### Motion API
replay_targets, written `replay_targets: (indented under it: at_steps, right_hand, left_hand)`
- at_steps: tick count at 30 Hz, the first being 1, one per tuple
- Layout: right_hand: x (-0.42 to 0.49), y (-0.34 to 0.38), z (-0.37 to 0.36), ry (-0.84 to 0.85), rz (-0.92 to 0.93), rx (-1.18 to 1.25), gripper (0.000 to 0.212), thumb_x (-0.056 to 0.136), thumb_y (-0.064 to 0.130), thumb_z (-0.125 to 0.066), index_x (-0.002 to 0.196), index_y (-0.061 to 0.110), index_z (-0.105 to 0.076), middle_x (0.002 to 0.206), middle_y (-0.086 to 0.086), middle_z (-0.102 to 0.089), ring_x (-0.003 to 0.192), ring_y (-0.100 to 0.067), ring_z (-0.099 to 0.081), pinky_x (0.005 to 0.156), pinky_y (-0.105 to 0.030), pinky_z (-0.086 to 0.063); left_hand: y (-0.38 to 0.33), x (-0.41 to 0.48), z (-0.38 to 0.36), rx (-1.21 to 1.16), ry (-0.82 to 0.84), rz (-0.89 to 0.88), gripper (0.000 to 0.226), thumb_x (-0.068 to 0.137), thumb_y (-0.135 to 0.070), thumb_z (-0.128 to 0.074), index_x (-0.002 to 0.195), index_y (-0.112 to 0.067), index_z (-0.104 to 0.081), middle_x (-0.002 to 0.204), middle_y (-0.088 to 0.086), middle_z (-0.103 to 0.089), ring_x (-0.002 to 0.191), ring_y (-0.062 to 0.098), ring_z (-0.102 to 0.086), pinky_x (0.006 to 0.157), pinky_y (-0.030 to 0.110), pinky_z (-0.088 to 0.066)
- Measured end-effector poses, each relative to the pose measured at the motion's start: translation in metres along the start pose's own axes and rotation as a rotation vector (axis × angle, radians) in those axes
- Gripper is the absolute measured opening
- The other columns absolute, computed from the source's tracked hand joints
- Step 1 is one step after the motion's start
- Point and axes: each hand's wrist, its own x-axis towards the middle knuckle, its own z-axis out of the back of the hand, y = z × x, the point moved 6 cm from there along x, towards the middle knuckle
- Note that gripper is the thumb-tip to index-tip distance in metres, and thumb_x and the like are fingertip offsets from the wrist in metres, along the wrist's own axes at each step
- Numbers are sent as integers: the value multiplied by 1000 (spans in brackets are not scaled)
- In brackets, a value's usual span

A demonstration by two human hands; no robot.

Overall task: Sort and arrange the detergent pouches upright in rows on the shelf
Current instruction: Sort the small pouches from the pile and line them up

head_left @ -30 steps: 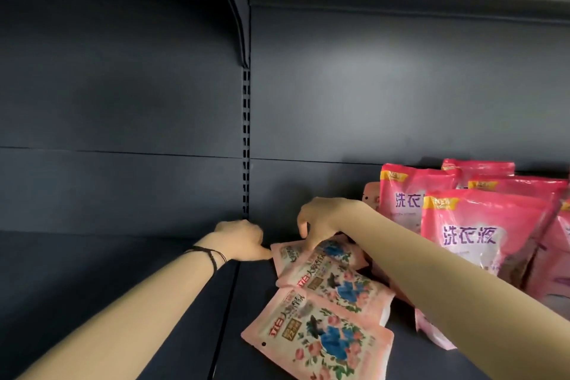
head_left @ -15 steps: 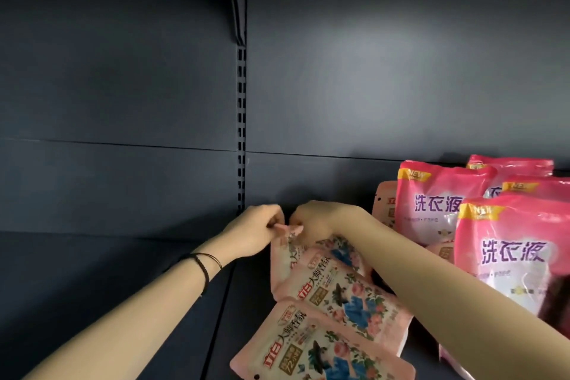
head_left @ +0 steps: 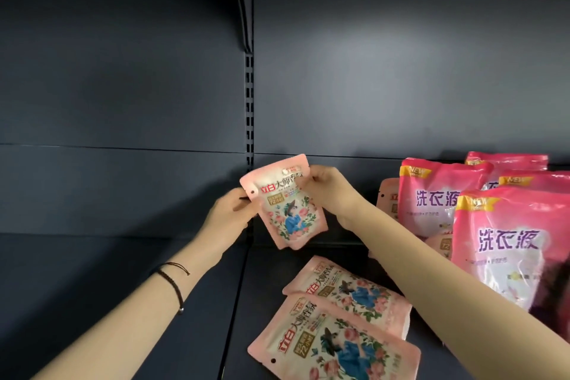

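Observation:
A small pale pink floral detergent pouch is lifted upright and slightly tilted above the dark shelf. My left hand pinches its left edge and my right hand grips its upper right corner. Two more floral pouches lie flat and overlapping on the shelf below. Several larger bright pink pouches stand upright in rows at the right. Another small pale pouch peeks out behind them.
The shelf's back panel has a slotted upright post just behind the held pouch. An upper shelf bracket juts out overhead. The shelf surface stretches dark and bare to the left of my left arm.
The farthest flat floral pouch has been picked up from the pile with both hands and raised upright off the shelf. The camera has shifted closer.

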Motion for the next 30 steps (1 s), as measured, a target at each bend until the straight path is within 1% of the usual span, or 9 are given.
replay_targets:
  at_steps: [5,9,13,15,18,21,23,28,30]
  right_hand:
    - [-30,19,2,-61,56,342,17,99,17,-51,94,16,-67,83,5,-75,69,-6,-72,53,-19,-55]
    - [-72,37,23,-120,185,437,18,99,19,-52,95,21,-69,87,8,-76,79,-8,-73,58,-18,-55]
    - [-120,33,53,-170,249,572,18,98,19,-53,103,13,-70,99,-5,-76,91,-23,-73,73,-37,-60]
    - [-144,24,72,-180,271,635,20,98,19,-53,104,11,-70,101,-10,-75,92,-27,-73,73,-40,-60]
    - [-178,7,101,-149,302,684,21,98,18,-52,100,13,-72,101,-10,-75,91,-23,-73,68,-28,-58]
    - [-207,-15,128,-134,286,649,22,95,21,-53,100,16,-73,102,-9,-75,92,-21,-73,69,-25,-57]
    - [-221,-34,144,-137,247,645,22,91,27,-55,98,18,-74,103,-9,-75,94,-23,-72,70,-27,-57]
    - [-237,-73,162,-104,180,692,24,89,29,-56,100,14,-72,106,-12,-73,97,-27,-71,72,-31,-58]
    - [-239,-88,162,-126,154,704,25,90,28,-55,102,12,-71,106,-13,-73,98,-28,-71,72,-32,-58]
  left_hand:
    - [-42,-10,0,-65,-63,-191,14,99,-26,-47,99,-33,-59,97,-13,-71,91,3,-68,66,17,-53]
    - [-82,-36,-4,-47,-45,-312,13,98,-28,-48,104,-28,-60,100,-14,-71,93,2,-68,68,20,-57]
    - [-118,-80,-31,12,-2,-391,25,98,-28,-49,110,-8,-58,102,-1,-71,93,9,-69,80,46,-57]
    - [-131,-103,-52,2,36,-421,25,98,-27,-49,109,-8,-59,102,-1,-72,94,9,-69,81,45,-56]
    - [-140,-134,-88,-39,75,-437,22,98,-27,-49,106,-11,-61,100,-4,-72,93,8,-69,79,36,-58]
    - [-139,-157,-127,-69,90,-412,18,98,-28,-49,104,-16,-61,99,-9,-72,92,5,-69,77,26,-57]
    - [-133,-168,-153,-66,86,-371,19,97,-30,-49,105,-16,-60,99,-11,-72,91,4,-69,76,27,-58]
    - [-112,-185,-199,-114,94,-234,22,95,-35,-49,110,-22,-59,104,-4,-71,97,11,-68,75,39,-58]
    - [-106,-189,-208,-47,58,-229,23,97,-32,-48,108,-14,-59,101,7,-70,95,23,-67,78,52,-55]
